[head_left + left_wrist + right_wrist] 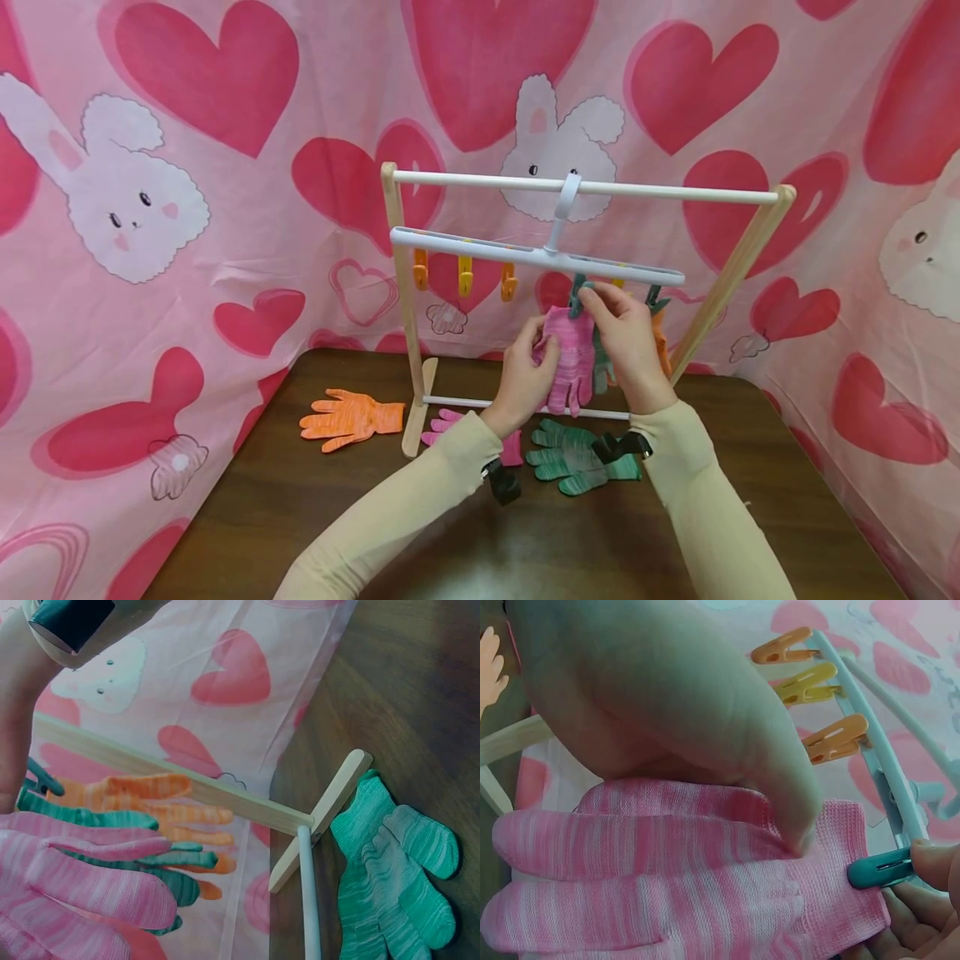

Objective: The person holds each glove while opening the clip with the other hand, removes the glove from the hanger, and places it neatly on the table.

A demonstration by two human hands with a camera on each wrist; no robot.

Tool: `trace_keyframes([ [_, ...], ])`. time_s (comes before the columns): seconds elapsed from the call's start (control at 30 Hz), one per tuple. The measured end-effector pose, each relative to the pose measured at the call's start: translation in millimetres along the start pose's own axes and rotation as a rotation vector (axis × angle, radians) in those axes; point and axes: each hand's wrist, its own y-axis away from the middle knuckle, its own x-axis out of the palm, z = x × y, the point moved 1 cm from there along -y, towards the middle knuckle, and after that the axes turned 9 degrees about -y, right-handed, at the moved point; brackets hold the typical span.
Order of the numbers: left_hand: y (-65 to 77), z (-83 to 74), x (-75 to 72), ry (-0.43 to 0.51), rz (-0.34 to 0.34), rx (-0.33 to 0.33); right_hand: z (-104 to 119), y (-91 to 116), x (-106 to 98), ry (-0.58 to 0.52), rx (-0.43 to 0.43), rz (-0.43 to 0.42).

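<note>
Below the white hanger (480, 247), just right of its middle, the left hand (522, 377) pinches the pink glove (573, 354), apparently steadying it, while the right hand (628, 343) grips the teal clip (576, 297) at the cuff (836, 889), presumably controlling its bite.

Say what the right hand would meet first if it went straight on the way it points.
The right hand pinches a green clip, so that comes first; beyond it, probably the white hanger bar, though depth is unclear.

Matt knit-cloth glove (705, 900), smooth plastic clip (876, 871)
</note>
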Motion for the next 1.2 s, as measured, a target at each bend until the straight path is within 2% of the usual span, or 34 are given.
trace_keyframes([
  [0.4, 3.4, -1.4, 1.2, 0.018, 0.005, 0.008, -3, 1, 0, -0.039, -0.038, -0.072],
  [0.73, 6.7, 2.8, -2.1, 0.012, -0.015, 0.010, -2, 4, 1, -0.024, -0.027, -0.020],
  [0.93, 8.8, 5.6, -4.1, 0.031, 0.008, 0.020, -6, 2, 2, -0.050, -0.059, -0.030],
  [1.2, 11.7, 7.4, -3.3, 0.042, -0.004, 0.023, -7, 1, 0, -0.069, -0.076, -0.068],
])
